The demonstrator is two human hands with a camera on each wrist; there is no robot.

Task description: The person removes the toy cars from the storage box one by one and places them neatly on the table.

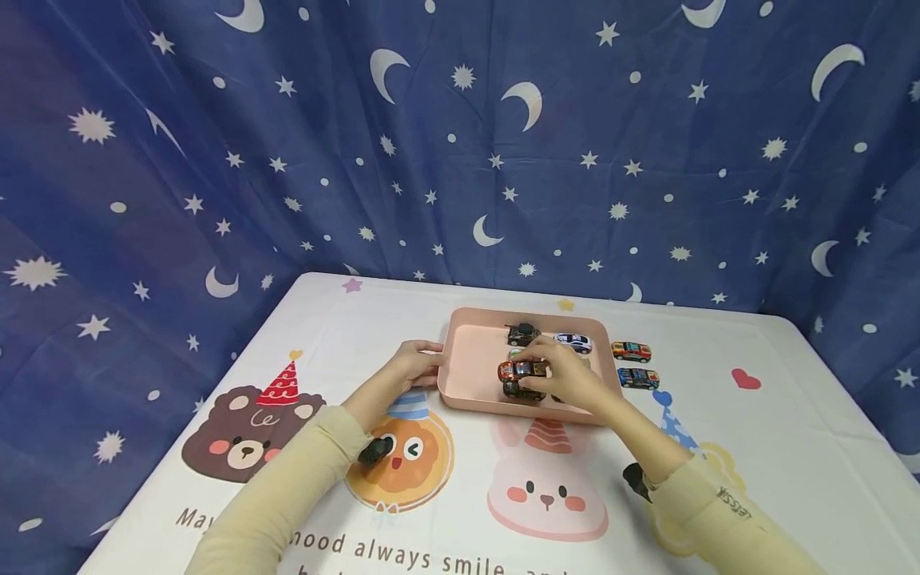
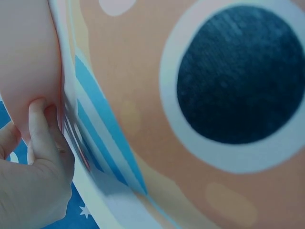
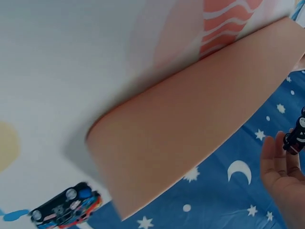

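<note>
A shallow pink tray lies on the table. At its left end my left hand touches the outer wall; the left wrist view shows fingers against that wall. Inside the tray, my right hand pinches a red and orange toy car between thumb and fingers. The right wrist view shows a toy car dark-side on at the fingertips. Around this hand in the tray are a black toy car, a white one and another black one. The hand partly hides others.
Right of the tray, on the table, stand a red and yellow toy car and a blue one. The white tablecloth carries cartoon prints. A blue curtain with moons and stars hangs behind the table.
</note>
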